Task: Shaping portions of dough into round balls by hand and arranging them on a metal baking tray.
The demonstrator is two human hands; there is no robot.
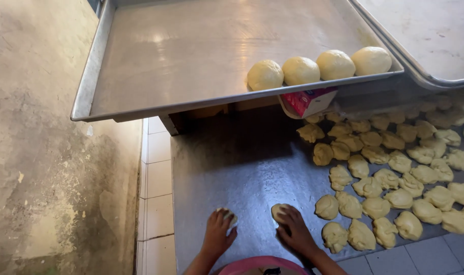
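Hands low in the head view, both palm-down on the dark, shiny metal tabletop [232, 168]. Left hand [217, 231] cupped over a small pale dough piece [230, 216], fingers curved around it, only its top edge showing. Right hand [294, 228] likewise curled over a second pale yellow dough piece [278, 210], which peeks out at the fingertips. Both pieces rest on the tabletop, near each other but apart. To the right, a spread of rough, unshaped yellow dough lumps [395, 183] covers the tabletop in loose rows. Above, a large rectangular steel baking tray [191, 56] carries four smooth round dough balls [318, 67] lined along its near rim, touching. Second steel tray [430, 35] overlaps at upper right. Red-and-white carton [307, 101] sits under the tray edge. Stained concrete wall [43, 153] at left.
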